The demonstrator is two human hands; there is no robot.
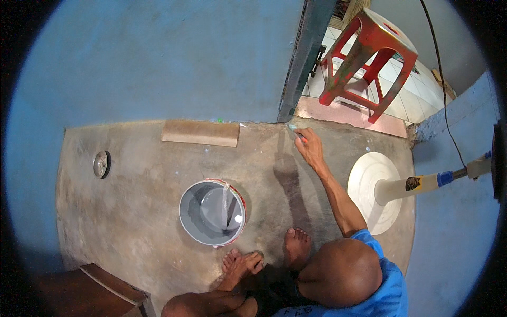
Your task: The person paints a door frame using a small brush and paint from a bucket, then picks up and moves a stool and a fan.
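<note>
My right hand (309, 145) reaches out over the floor to the foot of the blue-grey door frame (288, 103). It is closed on a small paintbrush (292, 127) with a pale bluish tip and a bit of orange showing between the fingers. That tip lies close to the frame's lower corner; whether it touches cannot be told. My left hand (251, 262) rests low by my left foot, its fingers curled, and what they hold, if anything, does not show. Ahead of it stands an open bucket (186, 224) of grey paint, with a pale strip across its inside.
A brown board (200, 133) lies along the blue wall (174, 63). A small round tin (101, 165) sits at left. On the right is a white round base (367, 164) with a post. Beyond the doorway stands a red stool (364, 58). Brown furniture (90, 290) fills the lower left.
</note>
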